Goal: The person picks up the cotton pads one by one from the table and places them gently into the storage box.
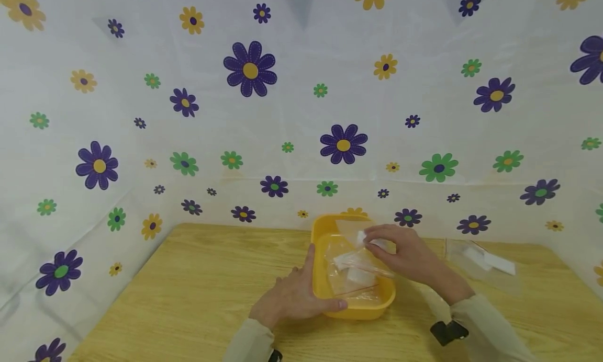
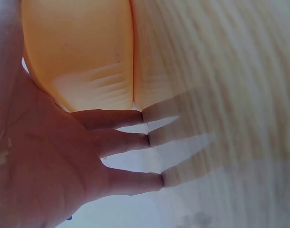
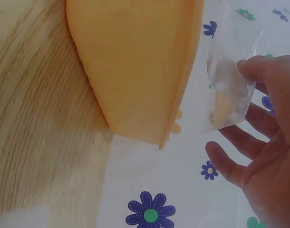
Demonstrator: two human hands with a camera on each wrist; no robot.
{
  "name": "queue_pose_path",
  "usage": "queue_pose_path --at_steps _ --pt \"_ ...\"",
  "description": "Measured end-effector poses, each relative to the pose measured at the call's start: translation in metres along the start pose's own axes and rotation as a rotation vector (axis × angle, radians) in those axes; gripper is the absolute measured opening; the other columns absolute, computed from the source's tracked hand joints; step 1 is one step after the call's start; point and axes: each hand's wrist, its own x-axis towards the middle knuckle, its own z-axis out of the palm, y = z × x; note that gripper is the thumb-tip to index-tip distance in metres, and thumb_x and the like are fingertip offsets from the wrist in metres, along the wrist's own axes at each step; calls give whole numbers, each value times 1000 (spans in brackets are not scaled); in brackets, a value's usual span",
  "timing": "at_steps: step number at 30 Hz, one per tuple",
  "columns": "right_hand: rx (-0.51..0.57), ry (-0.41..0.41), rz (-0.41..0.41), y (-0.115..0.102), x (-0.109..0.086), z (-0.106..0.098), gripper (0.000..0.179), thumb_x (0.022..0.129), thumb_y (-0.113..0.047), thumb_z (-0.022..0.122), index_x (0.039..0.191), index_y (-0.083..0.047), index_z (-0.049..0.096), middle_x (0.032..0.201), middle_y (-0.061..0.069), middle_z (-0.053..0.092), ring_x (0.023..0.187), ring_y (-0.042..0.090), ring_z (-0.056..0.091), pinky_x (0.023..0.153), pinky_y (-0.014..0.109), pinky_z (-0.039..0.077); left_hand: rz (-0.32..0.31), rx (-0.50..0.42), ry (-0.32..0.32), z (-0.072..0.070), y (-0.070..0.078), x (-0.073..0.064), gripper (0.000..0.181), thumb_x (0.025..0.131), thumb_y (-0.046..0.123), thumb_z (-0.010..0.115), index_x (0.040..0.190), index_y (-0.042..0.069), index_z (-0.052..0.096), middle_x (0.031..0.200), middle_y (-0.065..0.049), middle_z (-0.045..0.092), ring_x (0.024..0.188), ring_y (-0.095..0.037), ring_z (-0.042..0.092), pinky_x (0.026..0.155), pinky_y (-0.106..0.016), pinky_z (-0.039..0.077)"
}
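Observation:
A yellow plastic tub point(image 1: 387, 305) stands on the wooden table with several clear zip bags point(image 1: 350, 289) in it, some holding white pieces. My left hand point(image 1: 294, 295) rests against the tub's near left corner, its thumb along the near end. In the left wrist view its fingers point(image 2: 130, 183) are straight and spread, tips down on the table beside the tub wall. Over the tub, my right hand point(image 1: 409, 251) pinches a clear zip bag point(image 3: 228, 90) with something white inside, between thumb and fingers.
To the right of the tub, another clear bag point(image 1: 490, 262) with white pieces lies on the wooden table point(image 1: 207, 283). A white cloth point(image 1: 292, 116) printed with flowers hangs behind the table and along its sides.

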Motion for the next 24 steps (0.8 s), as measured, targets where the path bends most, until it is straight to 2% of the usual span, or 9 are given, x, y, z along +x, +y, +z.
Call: queue_pose_path --at_steps 5,9,14,20,24 --pt "31 -19 3 -3 5 9 15 91 -7 76 104 -14 77 120 9 76 114 30 71 97 50 58 9 -9 -6 0 0 0 137 70 88 66 165 26 -10 160 -17 45 139 -41 50 116 -72 31" --pt "32 -55 36 -6 7 14 13 93 -9 74 104 -15 76 122 9 76 115 31 70 99 51 57 10 1 -7 1 -1 -1 137 70 88 65 165 24 -10 157 -21 46 139 -42 50 116 -73 30" --pt "-9 -81 82 -6 8 20 12 94 -13 74 105 -17 77 122 9 75 114 31 70 100 52 56 4 16 -6 2 -1 0 137 70 90 63 165 24 -10 156 -23 47 139 -42 50 116 -73 29" --pt "-59 -85 94 -3 10 27 11 94 -15 74 104 -17 77 122 9 75 114 31 70 99 52 57 -2 27 -3 0 0 0 136 70 90 63 166 24 -9 153 -25 49 135 -42 54 116 -74 28" --pt "-109 -112 120 -4 10 31 16 94 -20 75 109 -18 77 126 9 74 117 33 68 101 55 55 2 24 -5 0 0 0 136 71 89 63 166 24 -9 154 -24 48 136 -42 53 116 -74 29"
